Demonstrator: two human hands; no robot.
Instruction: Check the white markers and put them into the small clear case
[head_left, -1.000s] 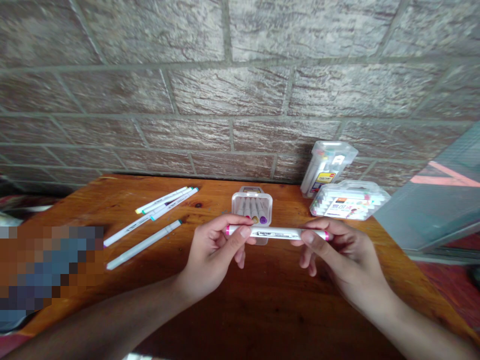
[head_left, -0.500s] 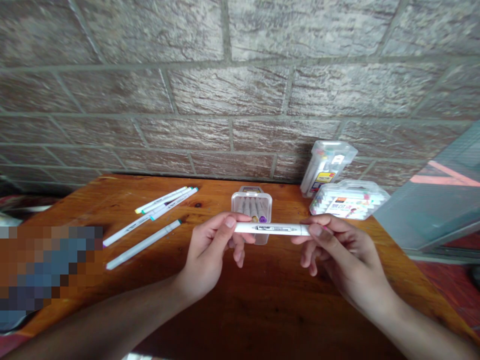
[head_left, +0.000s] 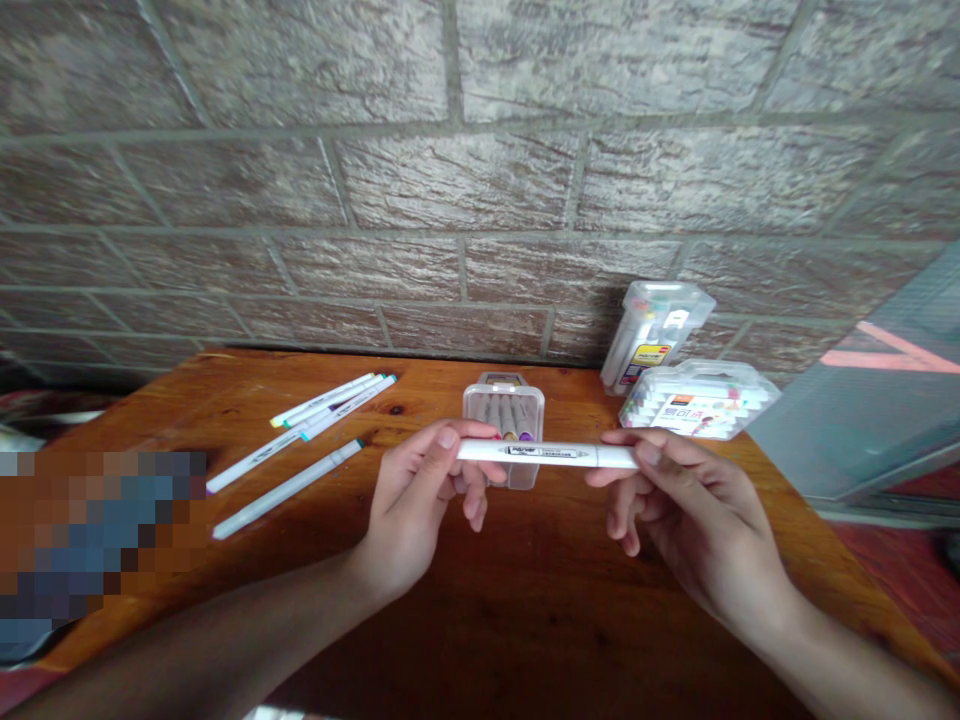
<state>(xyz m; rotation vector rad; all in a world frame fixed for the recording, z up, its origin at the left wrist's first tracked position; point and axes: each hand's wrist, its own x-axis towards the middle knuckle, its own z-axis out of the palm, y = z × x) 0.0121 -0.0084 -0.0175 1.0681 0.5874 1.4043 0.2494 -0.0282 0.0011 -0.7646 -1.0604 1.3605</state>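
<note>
A white marker point(head_left: 547, 454) with black print is held level above the table, one end in each hand. My left hand point(head_left: 420, 505) pinches its left end between thumb and fingers. At the right end, the thumb and index finger of my right hand point(head_left: 694, 510) are closed on it. Right behind the marker, a clear plastic case point(head_left: 504, 391) lies on the table with several markers in it; red, yellow and purple ends show. The held marker and my left fingers hide part of this case.
Several white markers point(head_left: 285, 490) lie loose on the wooden table point(head_left: 480, 640) at the left. Toward the back right, a tall clear marker case point(head_left: 652, 335) stands by the brick wall point(head_left: 450, 180). Beside it is a clear case with a handle point(head_left: 697, 402). A pixelated patch covers the lower left.
My hands have moved slightly apart along the marker, so more of its barrel shows. The marker is turned a little about its length. Everything on the table stays in place.
</note>
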